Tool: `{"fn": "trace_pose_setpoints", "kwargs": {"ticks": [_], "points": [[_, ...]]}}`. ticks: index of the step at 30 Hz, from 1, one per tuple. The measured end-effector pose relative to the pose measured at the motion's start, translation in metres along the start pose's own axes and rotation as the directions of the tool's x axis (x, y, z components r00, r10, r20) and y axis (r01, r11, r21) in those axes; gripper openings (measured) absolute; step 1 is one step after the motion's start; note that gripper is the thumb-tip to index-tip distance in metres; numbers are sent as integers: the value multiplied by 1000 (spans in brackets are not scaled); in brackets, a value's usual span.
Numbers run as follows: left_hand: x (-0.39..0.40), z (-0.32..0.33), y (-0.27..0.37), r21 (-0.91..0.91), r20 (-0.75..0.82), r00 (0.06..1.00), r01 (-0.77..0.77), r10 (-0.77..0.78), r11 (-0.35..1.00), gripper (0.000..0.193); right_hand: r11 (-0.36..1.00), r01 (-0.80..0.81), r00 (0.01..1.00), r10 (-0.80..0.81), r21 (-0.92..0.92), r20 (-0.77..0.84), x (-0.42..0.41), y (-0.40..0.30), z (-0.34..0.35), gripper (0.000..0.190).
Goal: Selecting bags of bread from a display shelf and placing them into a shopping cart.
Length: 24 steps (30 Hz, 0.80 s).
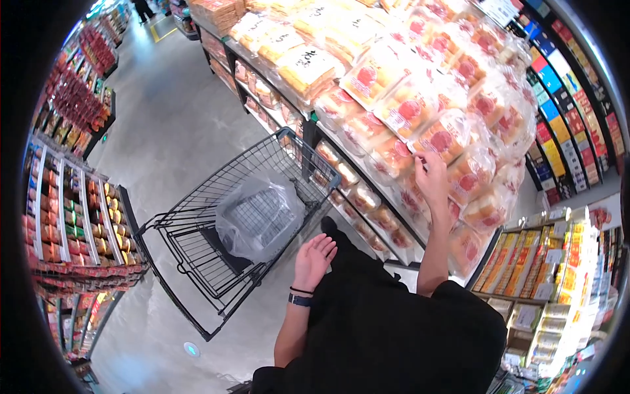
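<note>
My right hand reaches over a heaped display of bagged bread, its fingers bent. Its fingertips meet the lower corner of a clear bag of bread rolls with a red print; whether they pinch the plastic I cannot tell. Lower down, my left hand hangs in front of my body with the palm turned up and nothing in it. A dark band and a dark watch strap circle that wrist. Beside the left hand stands a black wire shopping cart, holding a clear plastic bag spread over its basket floor.
The bread shelf's front edge runs along the cart's far end. Further bagged loaves lie at the back. Packed snack shelves line the left. Boxed goods stand at the right. Grey floor stretches along the aisle.
</note>
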<state>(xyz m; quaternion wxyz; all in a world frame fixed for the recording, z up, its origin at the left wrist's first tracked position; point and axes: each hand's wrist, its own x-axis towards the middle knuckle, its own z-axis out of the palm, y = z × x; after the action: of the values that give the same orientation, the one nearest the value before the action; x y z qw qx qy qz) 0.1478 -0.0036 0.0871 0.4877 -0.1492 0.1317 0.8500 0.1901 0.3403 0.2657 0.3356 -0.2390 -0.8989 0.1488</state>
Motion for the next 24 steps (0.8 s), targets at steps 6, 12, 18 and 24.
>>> {"fn": "trace_pose_setpoints", "kwargs": {"ticks": [6, 12, 18, 24], "points": [[20, -1, 21, -65, -87, 990, -113, 108, 991, 35, 982, 105, 988, -121, 156, 95, 93, -7, 53, 18], [73, 12, 45, -30, -181, 957, -234, 225, 972, 32, 986, 48, 990, -26, 160, -138, 212, 7, 104, 35], [113, 51, 67, 43, -185, 944, -271, 274, 962, 32, 996, -92, 974, 88, -11, -210, 304, 60, 157, 59], [141, 67, 72, -22, -199, 924, -337, 326, 941, 35, 951, -304, 952, 305, -58, 22, 328, 59, 175, 69]]}}
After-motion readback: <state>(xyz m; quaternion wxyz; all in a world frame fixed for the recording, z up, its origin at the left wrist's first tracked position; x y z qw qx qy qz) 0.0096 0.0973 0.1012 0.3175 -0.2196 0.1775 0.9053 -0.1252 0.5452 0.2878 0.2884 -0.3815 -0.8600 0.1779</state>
